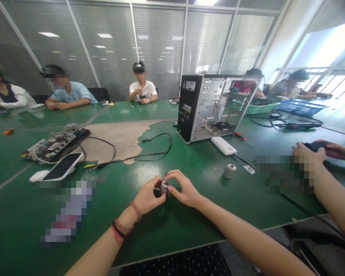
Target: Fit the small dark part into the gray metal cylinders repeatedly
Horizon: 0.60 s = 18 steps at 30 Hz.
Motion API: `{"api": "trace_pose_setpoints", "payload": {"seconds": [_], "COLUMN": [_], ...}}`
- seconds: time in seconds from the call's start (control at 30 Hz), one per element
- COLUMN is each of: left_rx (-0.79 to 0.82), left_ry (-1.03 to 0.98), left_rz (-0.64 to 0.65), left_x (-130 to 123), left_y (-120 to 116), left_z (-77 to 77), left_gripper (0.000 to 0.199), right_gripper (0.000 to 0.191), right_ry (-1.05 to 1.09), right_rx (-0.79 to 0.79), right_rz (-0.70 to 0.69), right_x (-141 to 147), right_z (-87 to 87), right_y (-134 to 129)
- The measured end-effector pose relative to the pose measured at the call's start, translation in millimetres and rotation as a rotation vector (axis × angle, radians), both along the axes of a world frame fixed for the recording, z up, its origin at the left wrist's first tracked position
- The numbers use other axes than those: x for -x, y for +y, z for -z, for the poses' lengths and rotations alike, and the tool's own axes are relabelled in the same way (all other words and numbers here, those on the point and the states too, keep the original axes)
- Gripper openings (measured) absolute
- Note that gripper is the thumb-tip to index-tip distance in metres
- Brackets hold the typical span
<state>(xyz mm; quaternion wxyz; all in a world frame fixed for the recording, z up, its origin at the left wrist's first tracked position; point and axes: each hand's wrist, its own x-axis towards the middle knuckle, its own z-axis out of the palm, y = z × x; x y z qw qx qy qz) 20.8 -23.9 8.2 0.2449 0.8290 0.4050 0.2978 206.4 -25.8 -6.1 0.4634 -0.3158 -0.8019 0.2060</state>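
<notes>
A small silver-grey metal cylinder [164, 186], which looks like a small motor, stands upright between my hands, low over the table. My left hand [149, 196] is closed around its left side, with the thumb in front. From the right, my right hand [184, 188] grips it too: the thumb is at its side and the forefinger curls over behind its top. The fingers partly hide its lower body. A second cylinder of the same look [229, 171] stands on the green table [195, 226], to the right of my hands and apart from them.
Beyond my hands stands an opened computer case [189, 111], with a white power bank [223, 146] and a screwdriver [240, 136] near it. A circuit board [56, 143], a white-framed device [61, 167] and black cables [158, 153] lie left. A co-worker's hands [310, 153] work at right; other people sit opposite.
</notes>
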Motion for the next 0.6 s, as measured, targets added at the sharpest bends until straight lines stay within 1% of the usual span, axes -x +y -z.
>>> {"api": "trace_pose_setpoints", "payload": {"seconds": [0.17,0.4,0.6], "left_rx": [0.008,0.113,0.117], "left_ry": [0.000,-0.019,-0.041], "left_rz": [0.009,0.049,0.074], "left_x": [0.9,1.5,1.5], "left_y": [0.7,2.7,2.7], "left_z": [0.6,4.7,4.9], "left_gripper": [0.026,0.023,0.024], "right_gripper": [0.021,0.014,0.011], "right_ry": [-0.007,0.011,0.045], "right_rx": [0.015,0.060,0.114], "right_rz": [-0.006,-0.005,-0.002], "right_x": [-0.3,-0.5,-0.3], "right_z": [0.1,3.2,5.0], "right_y": [-0.8,2.3,4.4]}}
